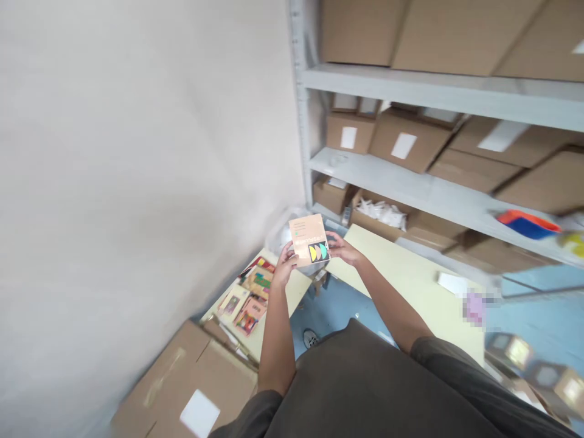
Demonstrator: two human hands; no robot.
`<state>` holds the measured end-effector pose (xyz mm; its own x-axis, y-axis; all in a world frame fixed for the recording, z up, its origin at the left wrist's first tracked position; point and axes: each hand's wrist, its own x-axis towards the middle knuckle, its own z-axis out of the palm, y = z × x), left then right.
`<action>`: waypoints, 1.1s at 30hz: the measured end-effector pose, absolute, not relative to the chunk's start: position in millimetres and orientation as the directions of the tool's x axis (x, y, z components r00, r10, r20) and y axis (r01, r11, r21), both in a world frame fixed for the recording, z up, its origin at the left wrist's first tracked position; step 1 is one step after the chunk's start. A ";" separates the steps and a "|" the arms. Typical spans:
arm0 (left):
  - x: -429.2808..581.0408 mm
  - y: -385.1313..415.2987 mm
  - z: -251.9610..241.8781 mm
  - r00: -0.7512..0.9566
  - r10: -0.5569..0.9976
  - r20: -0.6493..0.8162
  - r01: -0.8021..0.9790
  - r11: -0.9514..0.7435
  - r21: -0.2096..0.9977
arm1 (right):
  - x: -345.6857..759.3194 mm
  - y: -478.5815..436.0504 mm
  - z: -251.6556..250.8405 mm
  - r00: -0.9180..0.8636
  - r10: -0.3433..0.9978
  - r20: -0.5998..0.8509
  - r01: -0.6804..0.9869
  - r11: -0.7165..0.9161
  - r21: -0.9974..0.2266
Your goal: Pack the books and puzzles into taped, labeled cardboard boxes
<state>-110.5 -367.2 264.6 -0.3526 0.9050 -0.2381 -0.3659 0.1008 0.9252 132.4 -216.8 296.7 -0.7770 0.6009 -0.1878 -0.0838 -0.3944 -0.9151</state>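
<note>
Between my two hands is a flat, peach-coloured square pack (pixel 306 234) with small print and a dark panel of yellow, pink and green half-circles. I cannot tell whether it is a thin box or a booklet. My left hand (pixel 285 265) grips its lower left edge, thumb on the face. My right hand (pixel 341 248) holds the right edge near the dark panel. The pack is slightly tilted, raised above the gap between two pale tables. Below my left forearm, several colourful booklets or packs (pixel 253 292) lie on the left table (pixel 295 291).
The right table (pixel 396 267) carries a white item (pixel 451 283) and a blurred purple one (pixel 474 307). Grey shelving (pixel 438 91) holds several cardboard boxes (pixel 408 143). A large carton (pixel 182 377) stands lower left, beside the white wall (pixel 150 152). Blue floor (pixel 328 310) shows between the tables.
</note>
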 end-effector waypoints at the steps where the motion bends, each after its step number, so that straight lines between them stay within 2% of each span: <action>1: -91.7 -349.5 267.3 -0.305 0.921 -0.242 -0.358 0.125 0.925 | 159.6 -211.6 299.8 -0.754 0.631 -0.182 -0.110 -0.394 -0.913; 7: 42.5 -257.7 280.3 -0.010 0.973 -0.230 -0.278 0.218 0.935 | 326.1 -199.8 307.0 -0.535 0.824 -0.185 -0.258 -0.368 -0.893; 13: 168.4 -201.9 282.5 0.206 0.955 -0.215 -0.218 0.259 0.941 | 456.2 -214.3 308.9 -0.318 0.925 -0.206 -0.349 -0.317 -0.882; 19: 232.4 -170.0 277.6 0.349 0.913 -0.213 -0.157 0.281 0.947 | 510.6 -225.5 304.7 -0.165 0.962 -0.218 -0.383 -0.266 -0.885; 22: 235.7 -151.1 274.2 0.359 0.907 -0.223 -0.106 0.277 0.955 | 508.6 -223.9 300.6 -0.113 0.970 -0.213 -0.396 -0.241 -0.886; 26: 238.7 -128.1 275.6 0.155 0.978 -0.138 0.080 0.126 0.989 | 485.2 -213.0 295.0 0.050 0.980 -0.191 -0.343 -0.162 -0.925; 27: 243.0 -125.5 276.8 0.148 0.984 -0.102 0.108 0.087 0.990 | 476.2 -209.5 293.8 0.108 0.979 -0.176 -0.309 -0.135 -0.941; 30: 263.6 -126.6 280.1 0.307 0.951 -0.036 0.071 0.015 0.997 | 444.0 -200.7 290.5 0.215 0.973 -0.083 -0.177 -0.045 -0.983; 33: 278.2 -130.4 282.3 0.369 0.929 0.035 -0.007 -0.035 0.999 | 413.4 -196.8 287.9 0.221 0.975 0.039 -0.046 0.051 -0.998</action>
